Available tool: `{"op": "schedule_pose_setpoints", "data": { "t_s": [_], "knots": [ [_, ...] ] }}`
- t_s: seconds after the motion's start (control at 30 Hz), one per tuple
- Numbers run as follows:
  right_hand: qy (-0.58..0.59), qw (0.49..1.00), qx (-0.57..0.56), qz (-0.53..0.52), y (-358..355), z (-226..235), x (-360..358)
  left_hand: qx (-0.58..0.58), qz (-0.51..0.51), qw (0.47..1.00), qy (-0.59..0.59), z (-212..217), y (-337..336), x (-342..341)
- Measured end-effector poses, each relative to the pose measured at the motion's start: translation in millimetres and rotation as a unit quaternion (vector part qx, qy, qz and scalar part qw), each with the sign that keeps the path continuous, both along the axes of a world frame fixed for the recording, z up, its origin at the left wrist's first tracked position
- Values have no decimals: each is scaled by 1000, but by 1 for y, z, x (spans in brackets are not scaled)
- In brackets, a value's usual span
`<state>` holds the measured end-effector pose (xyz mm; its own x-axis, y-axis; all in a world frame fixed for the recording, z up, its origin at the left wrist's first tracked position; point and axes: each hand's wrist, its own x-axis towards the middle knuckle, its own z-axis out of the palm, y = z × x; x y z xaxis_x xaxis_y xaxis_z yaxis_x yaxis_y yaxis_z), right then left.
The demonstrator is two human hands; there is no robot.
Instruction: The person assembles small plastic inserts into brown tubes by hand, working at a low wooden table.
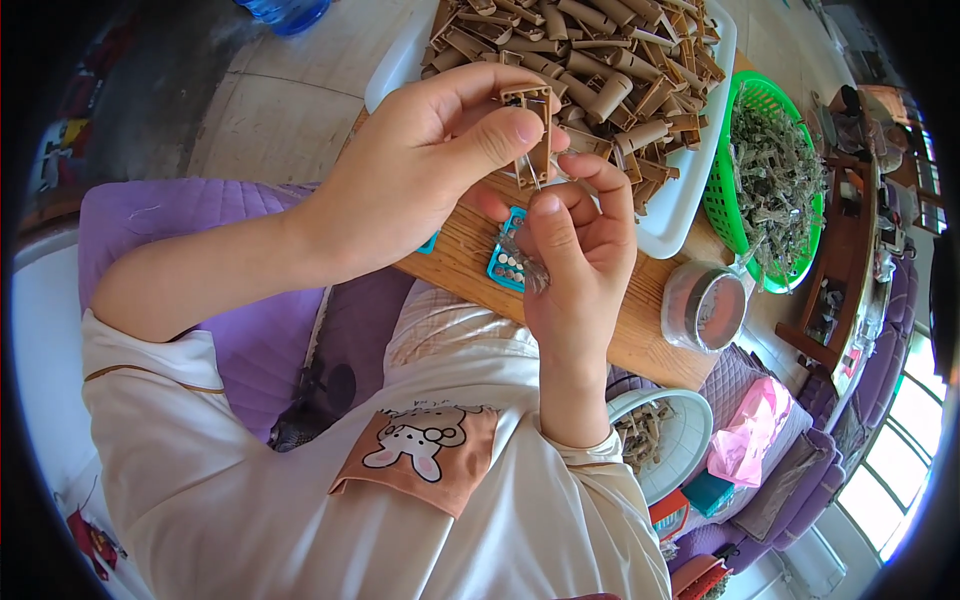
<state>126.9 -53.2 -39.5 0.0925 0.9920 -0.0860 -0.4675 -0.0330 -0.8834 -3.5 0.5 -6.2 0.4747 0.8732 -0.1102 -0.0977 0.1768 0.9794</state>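
My left hand [420, 170] grips a brown plastic casing [537, 160] between thumb and fingers, its open hollow side facing me. Against the lower end of the casing, my right hand [580, 250] is closed in a pinch on a thin wire-like piece [537, 184]. Grey, translucent stringy bits [532, 268] hang beside the right palm; whether they join the pinched piece I cannot tell. Below the hands, a small blue tray [493, 262] on the wooden table [455, 245] holds several small round pieces, partly hidden by the right hand.
A white tray [722, 60] heaped with brown casings stands beyond my hands. On the right are a green basket [722, 190] of grey stringy parts and a clear round tub [680, 310]. Lower down sit a pale bucket [690, 440] and a pink bag [748, 430].
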Motion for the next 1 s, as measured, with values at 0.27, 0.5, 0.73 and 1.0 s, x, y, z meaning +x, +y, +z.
{"op": "schedule_pose_setpoints", "data": {
  "t_s": [0.27,0.5,0.73,1.0],
  "knots": [
    [128,990,-55,28,3,5,-9,-71,4,997,-35,1,0,-1],
    [170,980,-93,45,3,0,-2,-44,8,999,-5,3,-1,0],
    [453,868,-129,157,4,-4,-1,-37,-16,999,-24,5,-4,-1],
    [577,785,-169,152,1,-5,-6,-52,-6,997,-48,-1,-4,-2]
  ]
}}
